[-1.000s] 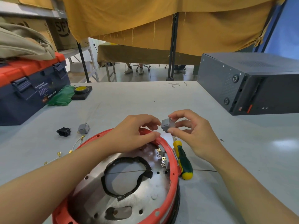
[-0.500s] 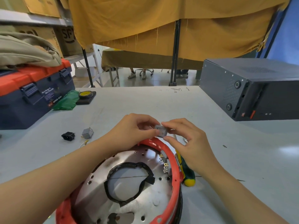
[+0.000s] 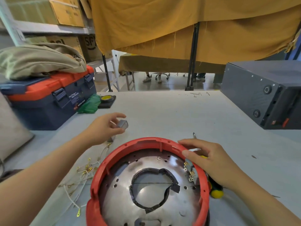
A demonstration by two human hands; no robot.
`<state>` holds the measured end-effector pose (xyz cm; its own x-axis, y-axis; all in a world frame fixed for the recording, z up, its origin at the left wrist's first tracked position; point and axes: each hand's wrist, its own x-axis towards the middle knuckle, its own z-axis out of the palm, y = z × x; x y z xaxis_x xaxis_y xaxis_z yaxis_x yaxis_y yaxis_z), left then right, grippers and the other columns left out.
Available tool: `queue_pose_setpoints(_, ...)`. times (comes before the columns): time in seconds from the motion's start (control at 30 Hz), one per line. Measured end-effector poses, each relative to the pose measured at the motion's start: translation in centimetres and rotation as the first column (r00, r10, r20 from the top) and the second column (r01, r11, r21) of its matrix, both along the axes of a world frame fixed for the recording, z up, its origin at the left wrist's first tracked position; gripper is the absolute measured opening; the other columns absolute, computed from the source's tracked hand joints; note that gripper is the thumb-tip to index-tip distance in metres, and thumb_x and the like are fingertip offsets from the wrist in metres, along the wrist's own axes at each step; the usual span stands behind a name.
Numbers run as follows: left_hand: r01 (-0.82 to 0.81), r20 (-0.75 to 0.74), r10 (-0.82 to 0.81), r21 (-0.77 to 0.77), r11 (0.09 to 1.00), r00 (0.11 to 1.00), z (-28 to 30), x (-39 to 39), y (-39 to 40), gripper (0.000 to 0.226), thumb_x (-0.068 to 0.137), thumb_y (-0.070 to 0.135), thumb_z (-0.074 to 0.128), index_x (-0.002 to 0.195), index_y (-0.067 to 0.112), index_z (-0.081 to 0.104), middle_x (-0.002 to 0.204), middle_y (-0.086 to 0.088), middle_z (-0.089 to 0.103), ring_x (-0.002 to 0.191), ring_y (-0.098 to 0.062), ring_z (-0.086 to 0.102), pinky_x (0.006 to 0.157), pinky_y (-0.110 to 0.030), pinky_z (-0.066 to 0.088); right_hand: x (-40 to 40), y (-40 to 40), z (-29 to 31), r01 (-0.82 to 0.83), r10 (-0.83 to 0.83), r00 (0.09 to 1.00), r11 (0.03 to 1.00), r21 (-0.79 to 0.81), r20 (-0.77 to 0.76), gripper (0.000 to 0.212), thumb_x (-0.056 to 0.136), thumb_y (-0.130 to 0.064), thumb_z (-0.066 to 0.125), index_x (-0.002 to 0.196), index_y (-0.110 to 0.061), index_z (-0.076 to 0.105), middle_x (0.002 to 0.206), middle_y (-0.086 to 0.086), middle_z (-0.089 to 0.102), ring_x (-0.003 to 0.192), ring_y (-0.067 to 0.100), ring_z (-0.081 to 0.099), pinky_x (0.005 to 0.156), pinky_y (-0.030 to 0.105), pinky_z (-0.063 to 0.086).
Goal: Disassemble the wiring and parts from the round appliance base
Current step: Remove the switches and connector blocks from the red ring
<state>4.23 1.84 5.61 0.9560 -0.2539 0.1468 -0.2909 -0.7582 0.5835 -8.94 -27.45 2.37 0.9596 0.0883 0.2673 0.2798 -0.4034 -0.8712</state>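
- A small grey plastic block with a metal tab [image 3: 122, 124] is pinched between the thumb and fingertips of the left hand [image 3: 104, 128], which is held above the pale grey table [image 3: 162, 111], beyond and to the left of the round base.
- The right hand [image 3: 210, 159] is laid on the far right rim of the round red plastic appliance base with a shiny metal inner plate [image 3: 146, 181]; its fingers are curled loosely over the rim, and a firm grip cannot be confirmed.
- Small brass terminals on a grey part [image 3: 189, 172] are seen inside the rim, just below the right thumb.
- A screwdriver with a yellow and green handle [image 3: 215, 192] lies on the table just beside the base, partly hidden under the right hand.
- A ragged black gasket ring [image 3: 169, 176] is seen around the central opening of the metal plate.
- Loose white wires with brass connectors [image 3: 84, 170] are spread on the table left of the base, below the left forearm.
- A second small grey block [image 3: 111, 138] rests on the table directly under the left hand.
- Farther left, a navy toolbox with an orange lid [image 3: 48, 98] is placed; a dark grey metal case [image 3: 263, 93] stands at the far right.
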Motion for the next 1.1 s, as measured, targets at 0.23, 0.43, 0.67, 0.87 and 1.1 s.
queue_pose_setpoints(0.23,0.037,0.096,-0.071,0.312,0.949,0.993,-2.6,1.3,0.7,0.039,0.081,0.04,0.07,0.116,0.026,0.063,0.095,0.003,0.054,0.084,-0.012,0.051,0.077,-0.026,0.039,0.0,0.1,0.2,-0.005,0.005,1.0,0.999,-0.038,0.006,0.023,0.088,-0.02,0.064,0.097,-0.04,0.069,0.094,-0.03,0.068,0.087,-0.005,0.065,0.072,0.005,0.043)
queue_pose_setpoints(0.43,-0.071,0.191,-0.027,0.487,0.87,0.981,-4.5,2.1,0.7,0.035,0.083,0.049,0.06,0.113,0.031,0.061,0.107,0.006,0.058,0.106,-0.018,0.043,0.086,-0.032,0.028,0.1,-0.1,0.2,-0.004,0.003,1.0,0.999,-0.054,-0.004,0.023,0.086,-0.023,0.065,0.097,-0.043,0.069,0.096,-0.027,0.069,0.087,0.0,0.066,0.074,0.012,0.049)
queue_pose_setpoints(0.67,-0.104,0.203,0.008,0.467,0.878,0.979,-4.9,2.2,1.0,0.037,0.084,0.05,0.059,0.116,0.033,0.058,0.104,0.013,0.059,0.115,-0.016,0.039,0.092,-0.033,0.023,0.0,0.0,0.3,-0.006,0.006,1.0,0.998,-0.065,0.003,0.024,0.088,-0.021,0.065,0.095,-0.044,0.068,0.094,-0.03,0.068,0.085,-0.002,0.065,0.072,0.005,0.045)
queue_pose_setpoints(0.87,-0.1,0.212,0.008,0.427,0.899,0.977,-3.9,1.5,-0.4,0.049,0.086,0.05,0.059,0.127,0.025,0.053,0.134,0.003,0.051,0.125,-0.022,0.039,0.103,-0.036,0.027,-0.1,0.1,0.5,0.008,-0.009,1.0,0.998,-0.059,-0.026,0.021,0.088,-0.022,0.064,0.101,-0.039,0.069,0.094,-0.031,0.067,0.086,-0.003,0.064,0.072,0.005,0.044)
queue_pose_setpoints(1.1,0.348,0.144,-0.364,0.128,0.929,0.92,1.3,-3.3,-6.1,0.031,0.087,0.039,0.063,0.115,0.028,0.062,0.113,0.017,0.059,0.097,0.008,0.052,0.085,-0.006,0.039,-0.2,-0.6,0.9,0.014,-0.018,0.998,0.998,-0.06,-0.064,0.014,0.09,-0.025,0.063,0.098,-0.03,0.073,0.092,-0.013,0.071,0.079,0.006,0.068,0.072,0.011,0.048)
